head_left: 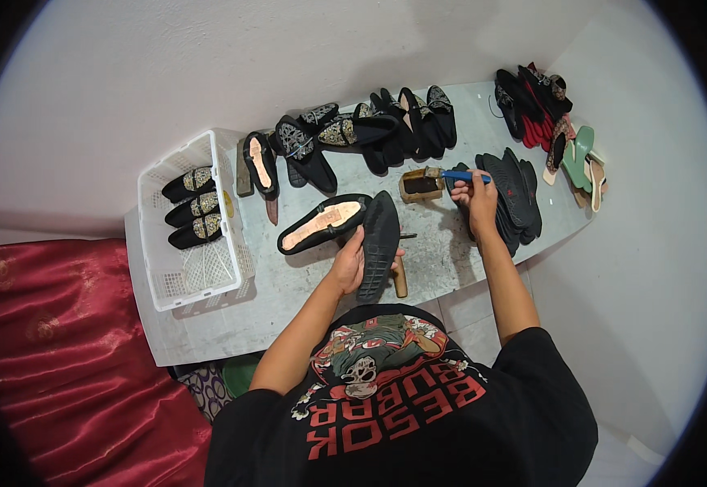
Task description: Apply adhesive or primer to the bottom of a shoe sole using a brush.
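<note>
My left hand [350,266] grips a black ridged shoe sole [380,247], its thumb on one side and fingertips showing past the other edge. Directly beside the sole is a black loafer [325,223] with a pale insole; whether my hand also touches it, I cannot tell. In my right hand [477,193] is a blue-handled brush [457,174], its head at the rim of a stained, cut-open container [421,185] with a dark inside. Just right of the container, under my right hand, lie stacked black soles [509,195].
A white plastic basket [239,268] at the left holds three black shoes. Several patterned black shoes [357,130] line the table's far side. Red-lined shoes [532,105] and green sandals [582,154] lie at the far right. A wooden-handled tool [400,277] rests near the front edge.
</note>
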Available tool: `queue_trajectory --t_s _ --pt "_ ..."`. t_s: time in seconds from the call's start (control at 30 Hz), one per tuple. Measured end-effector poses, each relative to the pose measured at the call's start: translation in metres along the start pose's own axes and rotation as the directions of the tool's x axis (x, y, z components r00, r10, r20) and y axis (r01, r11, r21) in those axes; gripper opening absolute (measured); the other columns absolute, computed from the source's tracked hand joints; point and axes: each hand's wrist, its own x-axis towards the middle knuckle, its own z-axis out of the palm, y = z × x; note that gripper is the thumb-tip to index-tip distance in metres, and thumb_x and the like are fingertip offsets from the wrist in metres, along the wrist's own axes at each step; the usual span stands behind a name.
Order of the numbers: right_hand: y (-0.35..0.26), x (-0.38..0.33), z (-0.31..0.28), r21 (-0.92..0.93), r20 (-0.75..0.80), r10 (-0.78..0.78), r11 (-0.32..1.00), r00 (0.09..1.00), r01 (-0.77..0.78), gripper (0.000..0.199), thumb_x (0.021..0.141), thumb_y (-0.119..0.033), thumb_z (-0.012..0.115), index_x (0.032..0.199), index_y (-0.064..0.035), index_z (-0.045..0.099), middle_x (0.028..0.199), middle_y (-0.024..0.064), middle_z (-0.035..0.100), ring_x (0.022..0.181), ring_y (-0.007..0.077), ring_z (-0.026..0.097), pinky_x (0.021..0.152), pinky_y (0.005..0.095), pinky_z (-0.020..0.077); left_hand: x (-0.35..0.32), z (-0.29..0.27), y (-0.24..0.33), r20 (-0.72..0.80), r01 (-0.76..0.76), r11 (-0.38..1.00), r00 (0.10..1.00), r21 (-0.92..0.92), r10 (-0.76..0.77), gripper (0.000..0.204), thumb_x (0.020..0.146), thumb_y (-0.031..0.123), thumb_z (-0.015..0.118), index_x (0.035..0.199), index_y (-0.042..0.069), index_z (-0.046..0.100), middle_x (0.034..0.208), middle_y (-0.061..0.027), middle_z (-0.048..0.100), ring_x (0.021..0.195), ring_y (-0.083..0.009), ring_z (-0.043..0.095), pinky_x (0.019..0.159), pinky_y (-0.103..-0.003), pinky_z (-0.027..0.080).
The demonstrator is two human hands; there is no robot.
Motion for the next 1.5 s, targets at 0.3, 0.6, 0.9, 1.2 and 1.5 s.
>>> queue_trajectory --t_s 0.3,0.6,0.9,1.2,1.5 --pt "-0.068 -0.072 0.053 -0.021 0.336 -0.163 0.983 0.927 0.181 0.025 0.110 -0.022 0.053 0.117 0.0022 0.056 0.084 0.0120 0.068 0.068 0.0146 0.067 0.061 0.0269 0.0563 0.012 0.002 -0.004 0.015 0.012 1.000 1.000 0.014 -0.013 0.073 0.111 0.056 0.027 0.151 -0.002 0.043 0.136 -0.0246 0.062 0.126 -0.0377 0.064 0.100 -0.049 0.058" --pt "-0.089 -0.099 0.060 -0.370 0.526 -0.269 0.782 0.807 0.502 0.018 0.107 -0.016 0.055 0.112 0.0004 0.061 0.082 0.0071 0.070 0.071 0.0108 0.067 0.066 0.0262 0.0554 0.006 0.004 0.011 0.024 -0.039 0.999 0.999 -0.001 0.039 0.074 0.110 0.059 0.026 0.152 0.001 0.043 0.133 -0.0271 0.064 0.120 -0.0364 0.067 0.098 -0.045 0.059" --pt "-0.117 -0.104 0.076 -0.374 0.594 -0.365 0.665 0.717 0.647 0.017 0.103 -0.012 0.058 0.111 0.0021 0.062 0.076 0.0070 0.067 0.068 0.0123 0.066 0.064 0.0263 0.0527 0.009 0.023 0.022 0.056 -0.057 0.998 0.997 0.018 0.056 0.072 0.110 0.059 0.027 0.150 0.002 0.046 0.134 -0.0216 0.064 0.121 -0.0377 0.066 0.096 -0.045 0.059" --pt "-0.116 -0.123 0.083 -0.365 0.749 -0.367 0.466 0.552 0.806 0.019 0.092 -0.010 0.067 0.108 0.0006 0.063 0.090 0.0171 0.069 0.077 0.0347 0.070 0.072 0.0393 0.0552 0.001 0.018 0.027 0.039 -0.088 0.996 0.995 -0.023 0.089 0.072 0.110 0.059 0.028 0.148 0.001 0.048 0.134 -0.0188 0.064 0.126 -0.0393 0.064 0.095 -0.048 0.060" --pt "-0.128 -0.103 0.108 -0.356 0.705 -0.477 0.402 0.525 0.843 0.017 0.092 -0.008 0.067 0.106 -0.0006 0.064 0.094 0.0179 0.069 0.080 0.0356 0.070 0.075 0.0401 0.0555 -0.004 0.017 0.024 0.114 -0.038 0.999 0.993 -0.028 0.041 0.072 0.110 0.059 0.029 0.148 0.001 0.048 0.134 -0.0215 0.063 0.118 -0.0372 0.067 0.094 -0.049 0.060"
